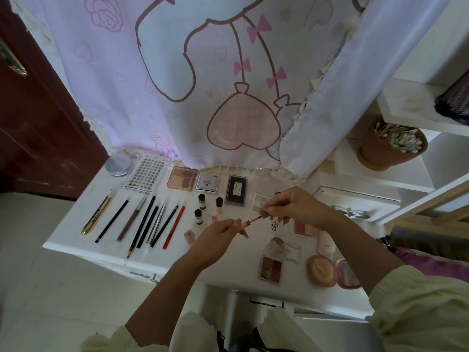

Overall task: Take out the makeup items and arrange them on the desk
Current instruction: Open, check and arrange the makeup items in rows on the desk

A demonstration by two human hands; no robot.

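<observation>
left grip [220, 232], right grip [289, 207] on tube [245, 224]

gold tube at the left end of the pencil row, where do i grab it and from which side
Pinch the gold tube at its middle from above, fingers across its narrow width. It lies flat and slanted on the desk, with bare desk on its left and a gap to the black pencil on its right, so both long sides look reachable.
</observation>
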